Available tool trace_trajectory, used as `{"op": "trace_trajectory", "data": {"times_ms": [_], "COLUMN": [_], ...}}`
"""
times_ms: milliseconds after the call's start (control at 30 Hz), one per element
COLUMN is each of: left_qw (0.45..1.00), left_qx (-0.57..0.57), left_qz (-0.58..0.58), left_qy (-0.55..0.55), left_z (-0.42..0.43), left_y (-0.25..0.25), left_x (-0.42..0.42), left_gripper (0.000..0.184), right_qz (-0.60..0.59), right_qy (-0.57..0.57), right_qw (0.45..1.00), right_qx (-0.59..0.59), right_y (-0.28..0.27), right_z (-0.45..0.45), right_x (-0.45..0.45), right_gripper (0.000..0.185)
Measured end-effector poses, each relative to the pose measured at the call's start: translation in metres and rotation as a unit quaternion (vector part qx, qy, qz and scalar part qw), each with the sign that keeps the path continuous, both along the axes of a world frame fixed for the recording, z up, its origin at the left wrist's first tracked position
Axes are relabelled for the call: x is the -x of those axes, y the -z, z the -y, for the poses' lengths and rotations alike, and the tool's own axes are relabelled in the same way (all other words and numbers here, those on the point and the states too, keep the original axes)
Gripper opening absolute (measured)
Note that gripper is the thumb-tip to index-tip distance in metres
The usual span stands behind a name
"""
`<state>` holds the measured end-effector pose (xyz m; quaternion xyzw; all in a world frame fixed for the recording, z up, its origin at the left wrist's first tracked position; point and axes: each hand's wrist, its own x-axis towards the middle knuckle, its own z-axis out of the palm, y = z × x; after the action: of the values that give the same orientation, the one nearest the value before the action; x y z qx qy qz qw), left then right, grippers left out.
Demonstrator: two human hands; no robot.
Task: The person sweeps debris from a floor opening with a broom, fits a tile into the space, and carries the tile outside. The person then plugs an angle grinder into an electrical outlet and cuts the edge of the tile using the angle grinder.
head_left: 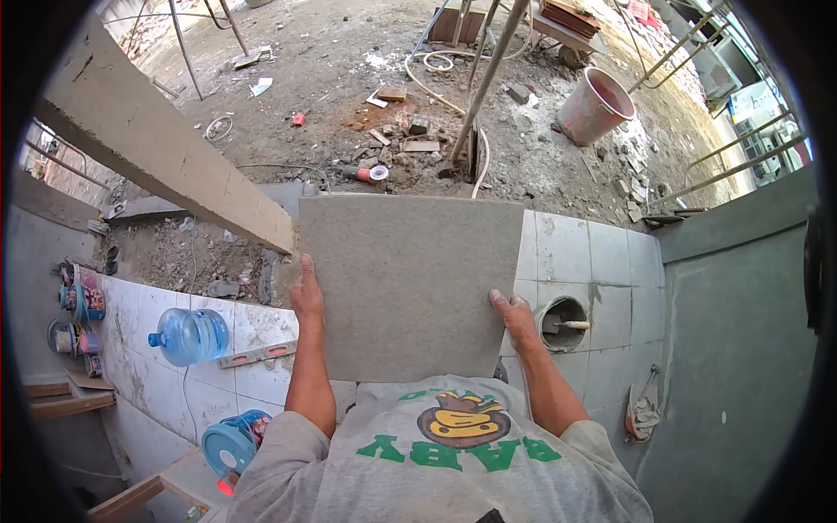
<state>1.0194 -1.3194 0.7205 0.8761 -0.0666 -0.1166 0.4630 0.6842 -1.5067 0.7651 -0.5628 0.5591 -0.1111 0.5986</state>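
A large square grey tile (414, 283) is held up in front of my chest, its plain face toward me. My left hand (307, 292) grips its left edge, the thumb pointing up along the side. Lower on the opposite edge, my right hand (515, 321) clasps the tile with its thumb on the near face. The other fingers of both hands are hidden behind the tile. Just right of my right hand stands a round bucket (563, 322) with a light-coloured handle sticking out of it.
White floor tiles (562, 248) surround me. A blue water jug (193, 336) lies beside a spirit level (258, 354) on the left. A concrete post (174, 144) rises at upper left. Ahead on the dirt are an angle grinder (366, 174), rubble and a large pinkish bucket (596, 106).
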Motion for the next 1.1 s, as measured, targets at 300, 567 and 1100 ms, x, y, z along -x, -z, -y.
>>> {"op": "trace_trajectory", "data": {"times_ms": [300,567,1100], "left_qw": [0.996,0.990,0.934], "left_qx": [0.077,-0.020,-0.236], "left_qz": [-0.051,-0.136,-0.258], "left_qy": [0.022,-0.043,-0.067], "left_z": [0.129,0.242,0.397], "left_y": [-0.011,0.096,0.122], "left_x": [0.004,-0.035,-0.159], "left_gripper": [0.061,0.044,0.060], "right_qz": [-0.029,-0.024,-0.169], "right_qy": [0.004,0.015,-0.026], "right_qw": [0.999,0.994,0.978], "right_qx": [-0.043,-0.110,-0.120], "right_y": [0.010,0.054,0.109], "right_z": [0.184,0.323,0.507], "right_x": [-0.013,-0.096,-0.256], "right_gripper": [0.078,0.059,0.056]}}
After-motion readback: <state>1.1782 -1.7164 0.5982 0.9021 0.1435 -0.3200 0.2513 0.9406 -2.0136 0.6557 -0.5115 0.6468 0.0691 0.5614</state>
